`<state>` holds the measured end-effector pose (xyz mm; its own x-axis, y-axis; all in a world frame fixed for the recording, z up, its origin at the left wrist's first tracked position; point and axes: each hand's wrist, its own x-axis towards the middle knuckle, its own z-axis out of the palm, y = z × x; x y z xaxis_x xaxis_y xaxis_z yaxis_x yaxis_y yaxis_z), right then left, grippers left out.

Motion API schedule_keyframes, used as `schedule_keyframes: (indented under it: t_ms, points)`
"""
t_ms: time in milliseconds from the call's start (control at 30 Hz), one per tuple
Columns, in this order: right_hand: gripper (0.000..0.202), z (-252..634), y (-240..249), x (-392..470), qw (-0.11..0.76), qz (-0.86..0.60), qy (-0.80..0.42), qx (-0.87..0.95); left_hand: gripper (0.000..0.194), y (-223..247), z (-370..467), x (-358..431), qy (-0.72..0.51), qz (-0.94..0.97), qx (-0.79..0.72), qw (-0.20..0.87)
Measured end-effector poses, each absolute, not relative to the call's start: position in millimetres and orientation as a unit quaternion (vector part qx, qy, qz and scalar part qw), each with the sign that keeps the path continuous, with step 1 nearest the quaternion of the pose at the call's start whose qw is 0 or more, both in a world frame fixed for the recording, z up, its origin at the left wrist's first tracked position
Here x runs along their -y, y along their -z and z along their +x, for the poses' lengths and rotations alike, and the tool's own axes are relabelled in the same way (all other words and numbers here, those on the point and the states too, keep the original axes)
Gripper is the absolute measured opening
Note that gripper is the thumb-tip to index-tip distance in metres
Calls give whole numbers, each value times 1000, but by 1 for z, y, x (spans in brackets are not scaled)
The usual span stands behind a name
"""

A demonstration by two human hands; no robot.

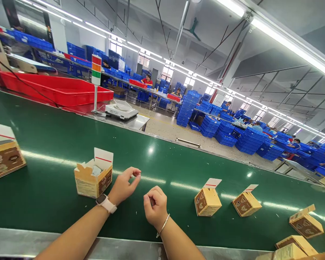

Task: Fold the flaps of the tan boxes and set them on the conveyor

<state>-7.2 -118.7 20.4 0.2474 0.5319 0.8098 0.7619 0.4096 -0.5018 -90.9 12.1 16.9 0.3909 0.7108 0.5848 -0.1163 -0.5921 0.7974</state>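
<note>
My left hand (126, 184), with a watch on its wrist, hovers above the green conveyor belt (176, 162). Its fingers are curled with thumb and fingertips close together, and nothing shows between them. Just left of it stands a brown and tan carton (93, 182), its white lid flap up and something pale inside. My right hand (155, 206), wearing a bangle, is closed in a loose fist over the belt; what lies inside the fist is hidden. To its right are two smaller-looking cartons (208, 203) (246, 204) with white flaps raised and tops mostly covered.
Another open carton (5, 159) is at the left edge. Several cartons (306, 225) crowd the lower right. Beyond the belt are a red tray (56, 90), a signal light (96, 70), a scale (121, 110) and stacked blue crates (188, 108). People sit at far tables.
</note>
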Motion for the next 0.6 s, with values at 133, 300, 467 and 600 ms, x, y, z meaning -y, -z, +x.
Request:
schedule_keyframes:
  t_ms: [133,300,467,600]
  points:
    - [25,-2,-21,122,579,-545,108,597,14,-23,-100,-1,-634,768,-1,94]
    - [28,6,-21,123,582,-560,105,580,40,-38,-123,-39,-846,510,-40,-148]
    - [28,11,-19,123,589,-558,98,576,58,-42,-149,-74,-886,383,-226,131]
    - [17,16,-13,121,604,-552,89,568,57,-27,-143,-83,-767,361,-236,475]
